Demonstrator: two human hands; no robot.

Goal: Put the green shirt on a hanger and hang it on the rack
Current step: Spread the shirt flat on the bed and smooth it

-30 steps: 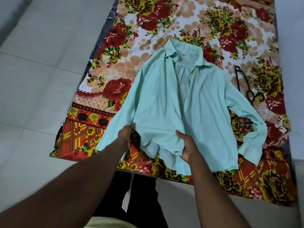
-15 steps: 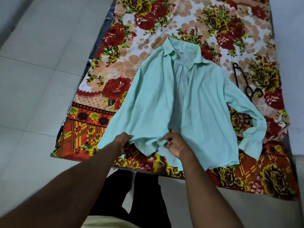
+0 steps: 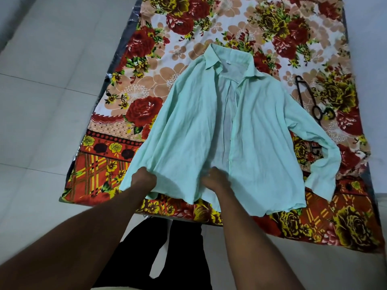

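Looks down on a green shirt (image 3: pixel 188 126) spread front-up on a flowered cloth (image 3: pixel 146 38), collar (image 3: pixel 209 57) at the far end and hem nearest the camera. Lies unbuttoned, with the fronts parted down the middle. Stretches its right-side sleeve along the cloth, cuff close to the hem.

Shows a small white label (image 3: pixel 227 62) inside the collar (too small to read).

Grips the near hem with both hands. Left hand (image 3: pixel 143 180): clenched on a bunch of fabric at the shirt's left edge, fingers curled under. Right hand (image 3: pixel 215 181): grasping the hem beside the front opening, fingertips tucked out of sight in the fabric. Holds the stretch between them gathered in loose folds.

Has a thin dark hanger (image 3: pixel 312 101) lying on the cloth just right of the shirt, well apart from both hands and partly covered by the sleeve.

Sits amid pale floor (image 3: pixel 41 101) tiles, with dark trousers (image 3: pixel 184 248) at the bottom edge.
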